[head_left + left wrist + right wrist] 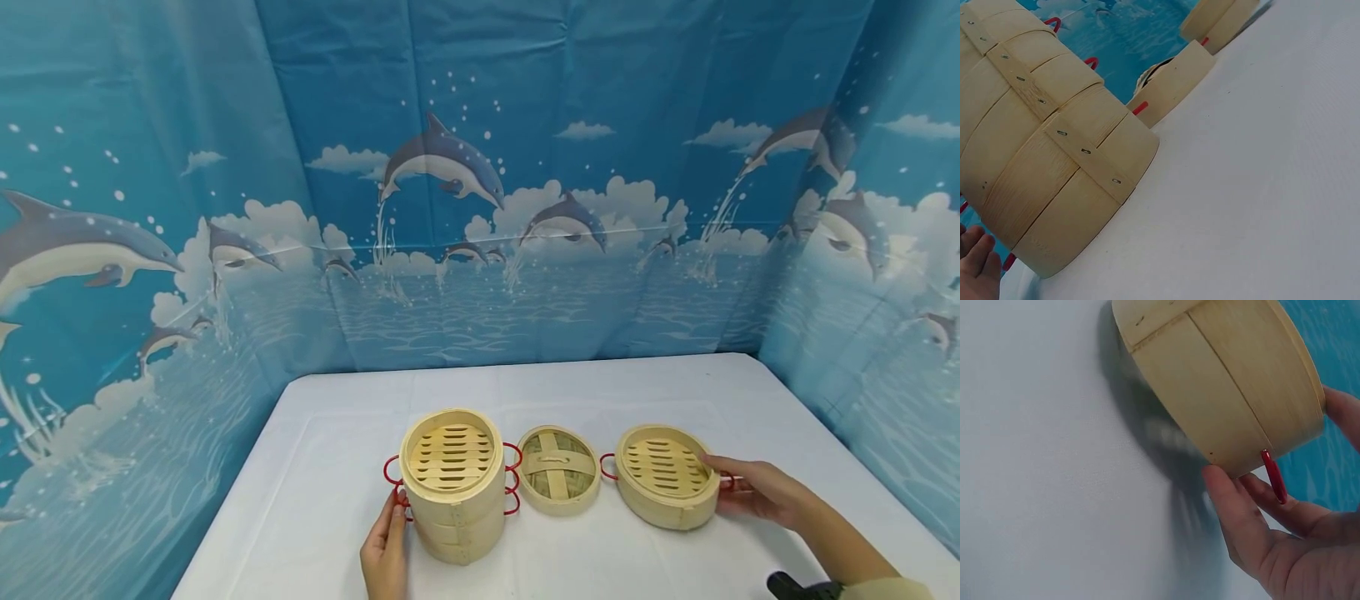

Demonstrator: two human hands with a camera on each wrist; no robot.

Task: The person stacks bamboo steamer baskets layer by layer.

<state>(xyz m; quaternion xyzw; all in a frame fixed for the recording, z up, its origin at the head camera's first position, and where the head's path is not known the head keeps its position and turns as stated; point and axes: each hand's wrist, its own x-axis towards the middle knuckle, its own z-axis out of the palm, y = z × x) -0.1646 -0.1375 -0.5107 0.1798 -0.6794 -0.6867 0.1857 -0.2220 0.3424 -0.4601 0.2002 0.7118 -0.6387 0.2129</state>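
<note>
A stack of round bamboo steamer baskets stands on the white cloth, its slatted floor showing at the top. Red loop handles stick out from its sides. My left hand is at the stack's left side, fingertips right by the lower red handles. In the left wrist view its fingers show beside the stack's wall. To the right, my right hand holds a single steamer basket by its right side, thumb at the rim and fingers under the bottom edge. That basket is tilted, with a shadow on the cloth beneath it.
A bamboo steamer lid with a woven top and strap handle lies between the stack and the single basket. The white-covered table is backed by a blue dolphin-print curtain on three sides. A black object sits by the right wrist.
</note>
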